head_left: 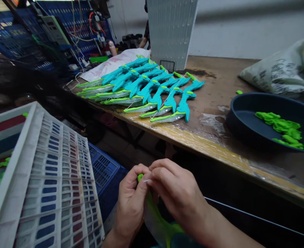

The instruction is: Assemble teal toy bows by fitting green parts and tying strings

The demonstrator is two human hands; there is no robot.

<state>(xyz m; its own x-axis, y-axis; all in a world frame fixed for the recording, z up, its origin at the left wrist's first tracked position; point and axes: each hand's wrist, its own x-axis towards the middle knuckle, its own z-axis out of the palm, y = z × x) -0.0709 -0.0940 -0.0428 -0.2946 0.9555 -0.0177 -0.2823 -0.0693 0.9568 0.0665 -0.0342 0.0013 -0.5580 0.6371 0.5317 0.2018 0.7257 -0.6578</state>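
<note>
Below the table edge, my left hand (131,203) is closed around the green tip of a toy bow (155,218) with a clear and green limb. The bow hangs down toward the bottom of the view, partly behind my right hand (181,189). The fingertips of my right hand are pinched at that tip on a short white end of string. A thin white string (244,210) stretches from behind my right forearm to the lower right. Several teal and green toy bows (184,103) lie overlapping in a row on the table, some with strings.
The wooden table (219,75) has a taped front edge. On it are a dark round basin (244,137) of bright green pieces (283,125), a woven sack (283,69) and a grey panel (171,31). A white crate (56,172) stands at left; a person's arm (143,42) shows behind.
</note>
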